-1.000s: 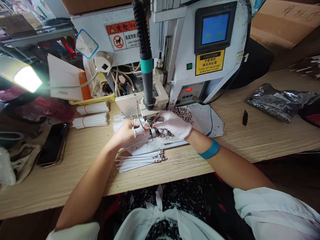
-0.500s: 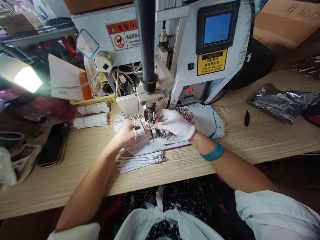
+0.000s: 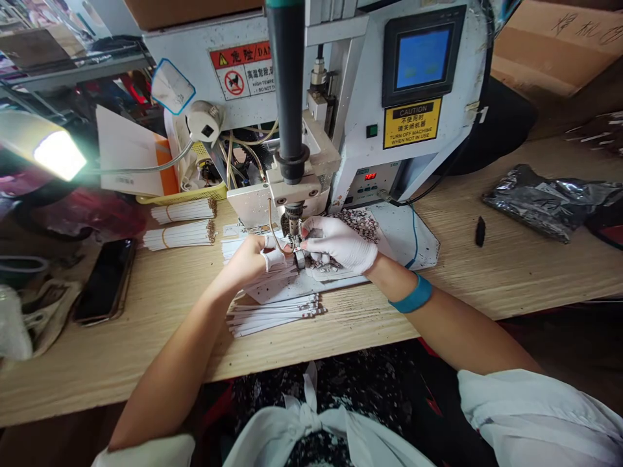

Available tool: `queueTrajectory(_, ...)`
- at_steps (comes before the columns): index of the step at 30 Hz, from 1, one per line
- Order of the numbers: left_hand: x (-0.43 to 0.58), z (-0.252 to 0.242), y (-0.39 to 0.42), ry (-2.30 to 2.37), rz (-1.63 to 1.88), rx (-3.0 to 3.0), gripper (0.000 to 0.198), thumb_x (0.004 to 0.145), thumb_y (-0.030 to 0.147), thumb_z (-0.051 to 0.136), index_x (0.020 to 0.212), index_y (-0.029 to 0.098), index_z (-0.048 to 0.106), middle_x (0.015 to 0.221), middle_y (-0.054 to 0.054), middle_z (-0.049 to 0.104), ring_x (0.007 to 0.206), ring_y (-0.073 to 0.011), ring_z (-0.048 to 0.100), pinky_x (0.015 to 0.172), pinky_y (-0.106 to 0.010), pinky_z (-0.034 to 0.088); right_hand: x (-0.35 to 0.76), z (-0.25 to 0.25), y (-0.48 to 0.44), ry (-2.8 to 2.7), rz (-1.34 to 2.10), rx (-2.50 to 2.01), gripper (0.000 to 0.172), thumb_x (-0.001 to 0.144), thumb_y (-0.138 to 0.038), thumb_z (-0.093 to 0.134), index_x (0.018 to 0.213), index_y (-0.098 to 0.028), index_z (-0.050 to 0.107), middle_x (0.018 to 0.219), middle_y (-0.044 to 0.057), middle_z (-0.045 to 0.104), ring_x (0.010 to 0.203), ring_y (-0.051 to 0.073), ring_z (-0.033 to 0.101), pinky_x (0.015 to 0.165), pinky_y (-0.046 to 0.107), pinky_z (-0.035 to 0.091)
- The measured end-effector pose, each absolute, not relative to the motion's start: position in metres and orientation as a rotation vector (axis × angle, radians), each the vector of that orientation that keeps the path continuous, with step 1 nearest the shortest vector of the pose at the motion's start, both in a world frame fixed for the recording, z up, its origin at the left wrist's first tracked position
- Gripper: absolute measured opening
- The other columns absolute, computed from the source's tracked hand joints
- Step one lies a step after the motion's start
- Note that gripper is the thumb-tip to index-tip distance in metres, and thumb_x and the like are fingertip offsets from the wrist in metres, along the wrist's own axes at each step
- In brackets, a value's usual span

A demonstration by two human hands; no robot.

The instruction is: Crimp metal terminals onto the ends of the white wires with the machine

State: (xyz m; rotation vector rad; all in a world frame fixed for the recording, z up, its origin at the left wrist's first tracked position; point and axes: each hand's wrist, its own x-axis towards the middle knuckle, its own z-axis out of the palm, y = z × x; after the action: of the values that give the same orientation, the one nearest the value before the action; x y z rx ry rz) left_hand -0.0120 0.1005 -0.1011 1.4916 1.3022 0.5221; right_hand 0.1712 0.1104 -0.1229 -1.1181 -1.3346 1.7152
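Note:
My left hand [image 3: 257, 258], in white finger covers, is closed at the left of the machine's soldering head [image 3: 294, 224]; what its fingertips hold is too small to make out. My right hand [image 3: 341, 244], in a white glove, pinches something tiny at the head's right side. Small metal parts [image 3: 363, 224] lie in a heap behind and under the right hand. White wires [image 3: 267, 279] lie beneath the left hand, and a loose bunch of white wires [image 3: 272, 314] rests nearer the table's front edge.
Two banded wire bundles [image 3: 180, 235] and a phone [image 3: 104, 280] lie at the left. A lit lamp [image 3: 58, 154] stands over that side. The machine [image 3: 360, 130] rises behind my hands. A silver bag [image 3: 545, 201] lies at the right.
Both hands stay at the soldering head with only slight finger shifts. The red digits on the machine's small display have changed.

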Motion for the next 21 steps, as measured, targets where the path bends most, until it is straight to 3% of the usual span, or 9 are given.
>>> queueTrajectory(21,-0.021,-0.115,0.107,1.328,0.502,1.55,0.023,0.06,0.036,0.063,0.066,0.014,0.065,0.061,0.002,0.059,0.058,-0.011,0.049,0.056,-0.021,0.039,0.17,-0.124,0.111,-1.321,1.704,-1.122,0.017,0.069,-0.011,0.063,0.077,-0.016,0.049,0.055,-0.008,0.049,0.035,0.002,0.039,0.03,0.015,0.027)
